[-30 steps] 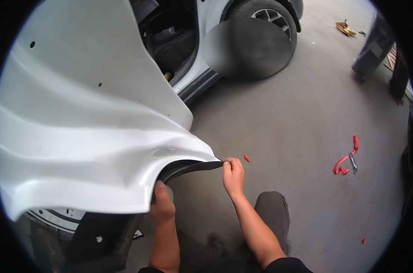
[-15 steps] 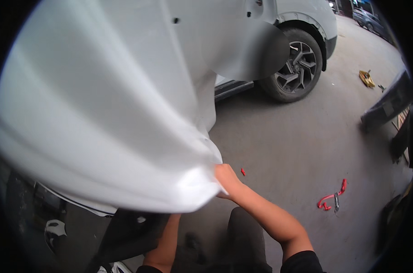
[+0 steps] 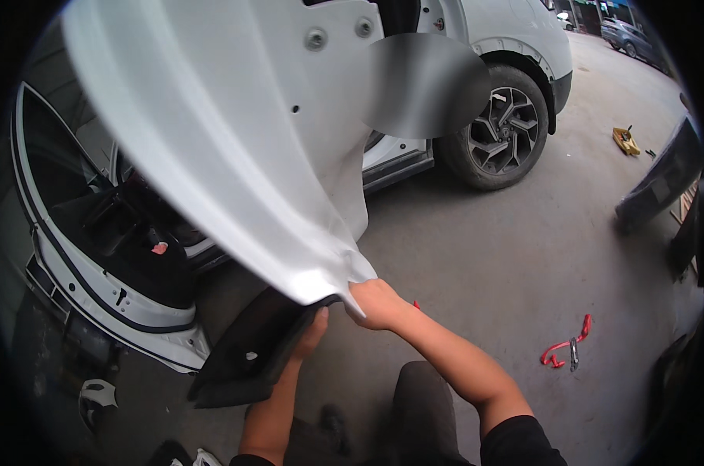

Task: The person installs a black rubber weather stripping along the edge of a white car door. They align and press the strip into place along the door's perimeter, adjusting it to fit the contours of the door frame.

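Note:
A large white ridged car body panel [image 3: 212, 147] rises in front of me, its narrow corner pointing down toward my hands. My right hand [image 3: 378, 304] is closed around that corner, thumb side up. Just left of it, my left hand [image 3: 313, 335] grips a flat black liner piece [image 3: 247, 346] near the panel's lower edge, its thumb showing and its other fingers hidden behind. The liner hangs below the panel, against its underside edge. Two round fastener spots and a small hole show on the panel's upper face.
A white car with its rear wheel [image 3: 503, 128] stands beyond the panel. At left is a detached-looking white car door [image 3: 107, 287]. Red tools [image 3: 565, 342] lie on the floor at right; a yellow tray [image 3: 625, 141] and dark bumper-like part [image 3: 662, 171] lie farther off. A blurred patch hides some of the car.
The panel's left side has swung up and inward, uncovering the white door at left. The black liner and my left hand now show more fully. My right hand keeps its grip on the corner.

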A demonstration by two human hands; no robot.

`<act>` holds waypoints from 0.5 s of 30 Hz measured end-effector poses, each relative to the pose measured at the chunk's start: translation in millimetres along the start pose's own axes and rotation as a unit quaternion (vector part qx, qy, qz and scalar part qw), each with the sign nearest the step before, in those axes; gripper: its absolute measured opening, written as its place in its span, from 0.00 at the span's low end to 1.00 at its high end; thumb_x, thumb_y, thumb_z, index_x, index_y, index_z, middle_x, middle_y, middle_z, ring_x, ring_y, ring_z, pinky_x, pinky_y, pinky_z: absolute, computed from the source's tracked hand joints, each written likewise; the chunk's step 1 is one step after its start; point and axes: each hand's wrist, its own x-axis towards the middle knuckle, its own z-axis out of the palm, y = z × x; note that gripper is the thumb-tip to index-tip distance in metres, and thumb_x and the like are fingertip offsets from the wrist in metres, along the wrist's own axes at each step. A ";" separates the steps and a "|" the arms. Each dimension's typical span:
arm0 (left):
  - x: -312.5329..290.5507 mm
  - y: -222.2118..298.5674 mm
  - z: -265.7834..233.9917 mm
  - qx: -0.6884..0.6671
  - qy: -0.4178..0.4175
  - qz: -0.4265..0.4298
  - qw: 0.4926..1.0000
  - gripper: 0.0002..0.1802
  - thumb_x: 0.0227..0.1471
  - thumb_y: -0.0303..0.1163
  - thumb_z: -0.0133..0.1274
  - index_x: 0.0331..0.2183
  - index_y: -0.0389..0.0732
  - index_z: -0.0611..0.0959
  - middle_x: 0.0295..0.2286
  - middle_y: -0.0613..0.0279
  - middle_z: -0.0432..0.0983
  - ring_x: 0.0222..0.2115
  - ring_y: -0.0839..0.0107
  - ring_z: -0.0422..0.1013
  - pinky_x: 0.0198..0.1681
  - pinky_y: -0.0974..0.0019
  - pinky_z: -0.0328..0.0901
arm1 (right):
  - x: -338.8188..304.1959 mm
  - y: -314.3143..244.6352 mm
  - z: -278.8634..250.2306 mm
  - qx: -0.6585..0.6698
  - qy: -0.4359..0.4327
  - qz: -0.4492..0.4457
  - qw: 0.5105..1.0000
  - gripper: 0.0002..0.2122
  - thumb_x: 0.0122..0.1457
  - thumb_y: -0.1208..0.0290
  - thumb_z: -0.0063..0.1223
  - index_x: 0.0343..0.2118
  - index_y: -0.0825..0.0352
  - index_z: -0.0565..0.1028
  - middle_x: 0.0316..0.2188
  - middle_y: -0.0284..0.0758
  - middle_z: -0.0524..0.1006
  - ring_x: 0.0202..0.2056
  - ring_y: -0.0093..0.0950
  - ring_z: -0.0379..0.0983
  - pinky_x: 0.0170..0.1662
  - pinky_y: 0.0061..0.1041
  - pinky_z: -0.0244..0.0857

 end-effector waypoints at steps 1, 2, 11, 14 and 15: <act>-8.8 -17.1 -0.2 0.022 0.004 -0.010 1.000 0.25 0.44 0.33 0.55 0.45 0.33 0.72 0.41 0.52 0.71 0.42 0.60 0.69 0.47 0.63 0.64 | 1.6 0.2 3.3 0.017 0.030 -0.034 0.999 0.11 0.48 0.76 0.47 0.36 0.67 0.70 0.28 0.41 0.75 0.29 0.43 0.73 0.30 0.39 0.67; -11.8 -19.8 -3.1 0.001 0.001 -0.011 1.000 0.25 0.43 0.32 0.55 0.45 0.33 0.71 0.40 0.53 0.71 0.42 0.61 0.70 0.47 0.64 0.64 | 1.9 6.5 7.2 0.029 0.059 -0.065 0.996 0.10 0.48 0.76 0.47 0.35 0.67 0.70 0.27 0.40 0.75 0.28 0.43 0.73 0.30 0.39 0.67; -0.1 -7.4 -9.8 -0.031 0.021 0.041 0.998 0.26 0.41 0.28 0.55 0.45 0.34 0.68 0.36 0.57 0.71 0.38 0.69 0.70 0.44 0.71 0.64 | 12.3 43.6 35.4 0.047 0.090 -0.122 0.987 0.08 0.51 0.74 0.47 0.34 0.67 0.68 0.23 0.46 0.74 0.30 0.46 0.72 0.33 0.41 0.66; 4.8 4.9 -15.9 -0.083 0.040 0.030 0.995 0.25 0.42 0.26 0.54 0.44 0.35 0.68 0.35 0.58 0.71 0.37 0.70 0.69 0.44 0.71 0.64 | 15.1 34.2 35.0 0.044 0.061 -0.164 0.984 0.08 0.53 0.73 0.46 0.37 0.65 0.68 0.27 0.46 0.74 0.32 0.46 0.72 0.34 0.41 0.66; 7.6 8.7 -16.9 -0.101 0.048 0.032 0.993 0.25 0.42 0.26 0.54 0.44 0.35 0.68 0.35 0.59 0.71 0.37 0.71 0.69 0.44 0.72 0.64 | 17.5 31.5 29.8 0.034 0.033 -0.150 0.988 0.08 0.55 0.72 0.43 0.38 0.63 0.69 0.29 0.45 0.74 0.34 0.45 0.72 0.34 0.40 0.66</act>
